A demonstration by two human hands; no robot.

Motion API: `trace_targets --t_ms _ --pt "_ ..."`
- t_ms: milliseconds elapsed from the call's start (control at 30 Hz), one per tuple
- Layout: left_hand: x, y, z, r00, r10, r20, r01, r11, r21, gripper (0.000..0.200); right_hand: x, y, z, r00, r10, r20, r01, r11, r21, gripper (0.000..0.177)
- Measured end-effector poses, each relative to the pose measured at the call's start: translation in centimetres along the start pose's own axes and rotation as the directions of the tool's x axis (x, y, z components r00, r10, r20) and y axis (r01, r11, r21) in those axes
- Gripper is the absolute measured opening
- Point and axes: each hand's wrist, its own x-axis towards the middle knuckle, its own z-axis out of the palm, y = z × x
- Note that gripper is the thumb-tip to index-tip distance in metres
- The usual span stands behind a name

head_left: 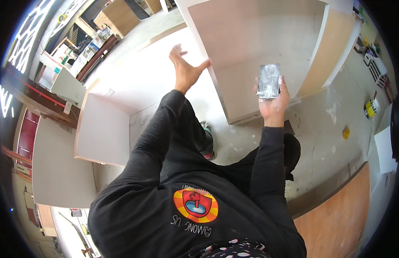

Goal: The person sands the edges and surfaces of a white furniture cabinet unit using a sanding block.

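Observation:
In my right hand (274, 105) is a flat, dark grey sanding block (268, 81), its face smeared with white dust. Fingers and thumb grip it along both sides, in front of the inside of a tall open cabinet (251, 47). My left hand (185, 71) is raised with thumb and fingers spread, holding nothing. Its thumb tip overlaps the cabinet's left front edge; whether it touches cannot be told. Behind that hand, a long white panel surface (152, 60) shines in bright light.
A white cabinet box (103, 124) stands on my left. To the right, a paint bucket (371, 107) and a yellow lid-like disc (346, 132) rest on the stained floor (319, 124). A wooden panel (341, 210) lies close at lower right. My shoe (207, 139) is beside the cabinet.

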Motion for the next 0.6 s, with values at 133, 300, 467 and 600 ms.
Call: trace_targets --t_ms 133,300,467,600 --pt "-4.5 -2.9 1.8 0.991 -0.112 0.069 0.111 0.994 0.02 0.127 -1.6 -1.2 0.1 1.0 0.008 -0.015 -0.007 0.999 0.036 0.05" --pt "-5.0 -2.0 2.0 0.972 -0.197 0.129 0.191 0.98 0.059 0.131 -3.3 -2.0 0.6 0.998 0.068 0.01 -0.068 0.997 -0.024 0.055" --pt "0.9 0.1 -0.7 0.994 0.047 -0.101 -0.06 0.99 -0.125 0.116 -2.5 -1.1 -1.1 0.999 0.04 0.036 -0.032 0.979 -0.2 0.055" --pt "7.2 3.8 -4.2 0.921 0.316 -0.228 -0.328 0.944 -0.017 0.105 -1.1 -2.4 2.8 0.98 -0.184 0.077 0.196 0.819 -0.539 0.051"
